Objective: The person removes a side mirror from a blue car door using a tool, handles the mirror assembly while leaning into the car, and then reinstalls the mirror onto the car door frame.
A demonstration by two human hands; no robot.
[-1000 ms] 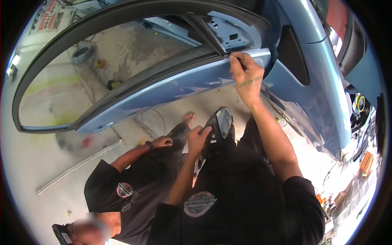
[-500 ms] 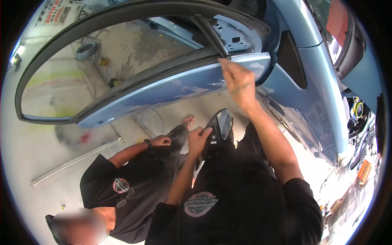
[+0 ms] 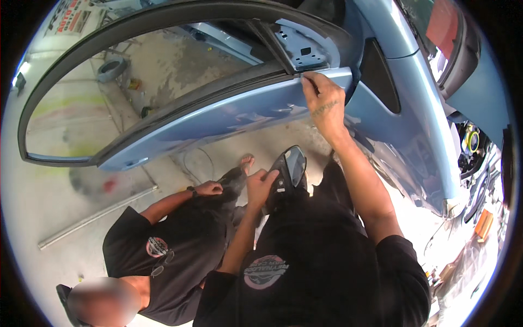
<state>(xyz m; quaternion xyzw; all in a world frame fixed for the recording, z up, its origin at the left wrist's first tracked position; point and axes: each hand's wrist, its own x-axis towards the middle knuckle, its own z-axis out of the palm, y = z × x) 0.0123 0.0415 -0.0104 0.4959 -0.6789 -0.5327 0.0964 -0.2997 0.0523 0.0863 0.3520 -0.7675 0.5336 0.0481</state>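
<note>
Black mirror [image 3: 287, 177], long axis aimed at blue door [image 3: 218, 115], left hand [image 3: 260, 188] grasping it, right hand [image 3: 326, 103] pinched at door edge

You have a grey floor [image 3: 163, 54] with dark stains, and a tire [image 3: 110, 75] near its far left corner. On your left, a pale stretch [image 3: 32, 201], wall or floor being unclear, carries yellow-green smudges [image 3: 68, 109] and a long pipe [image 3: 98, 217]. Beyond, a lamp [image 3: 24, 67] glows beside a banner [image 3: 73, 20]. Bright light washes your right.

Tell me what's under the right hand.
The blue door shows around the right hand, with black window trim beside it; the surface directly beneath is covered and can't be seen.
</note>
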